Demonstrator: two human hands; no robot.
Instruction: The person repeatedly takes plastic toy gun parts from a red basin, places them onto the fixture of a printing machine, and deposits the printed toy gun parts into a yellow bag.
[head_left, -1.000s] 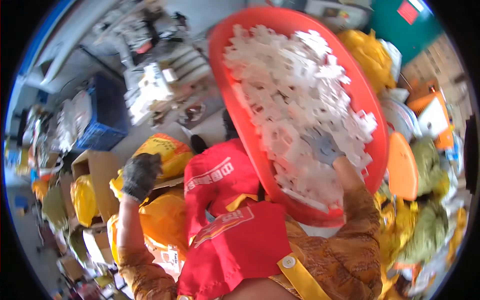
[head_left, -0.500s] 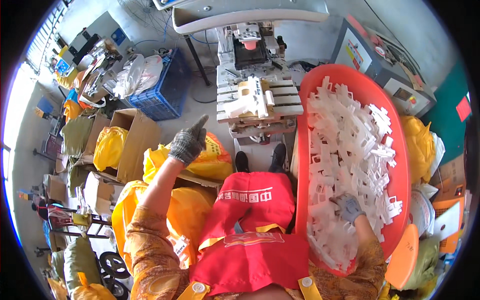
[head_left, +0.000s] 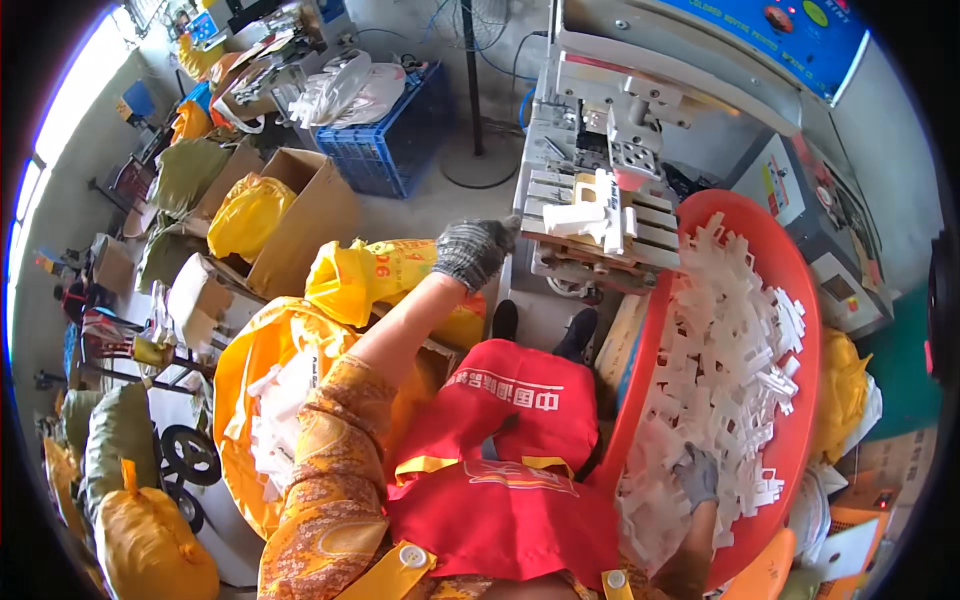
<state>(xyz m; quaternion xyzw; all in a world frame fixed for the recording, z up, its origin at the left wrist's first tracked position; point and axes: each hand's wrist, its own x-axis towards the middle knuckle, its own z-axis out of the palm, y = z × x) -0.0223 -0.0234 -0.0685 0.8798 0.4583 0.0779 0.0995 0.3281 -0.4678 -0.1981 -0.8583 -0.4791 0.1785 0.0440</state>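
Note:
My left hand (head_left: 475,252), in a dark grey knit glove, reaches to the near left corner of a pad printing machine's slatted bed (head_left: 655,222). One finger stretches toward the bed, and nothing shows in the hand. On the bed lies a white plastic toy pistol half (head_left: 590,212) with dark print. The machine's pink pad (head_left: 632,178) hangs close behind it. My right hand (head_left: 697,477), in a lighter grey glove, rests among white plastic pistol parts (head_left: 715,330) heaped in a long red tub (head_left: 812,350). Its fingers look apart; the tips are partly lost among the parts.
Left of my lap, a yellow bag (head_left: 235,390) holds more white parts, beside another yellow bag (head_left: 335,285). Farther off stand a cardboard box (head_left: 310,215) and a blue crate (head_left: 375,150). An orange stool (head_left: 765,570) stands at the lower right.
The view has swung, so the machine sits farther right in the picture. My left hand has come nearer the bed. The pink pad has moved forward from the rear tray toward the pistol half.

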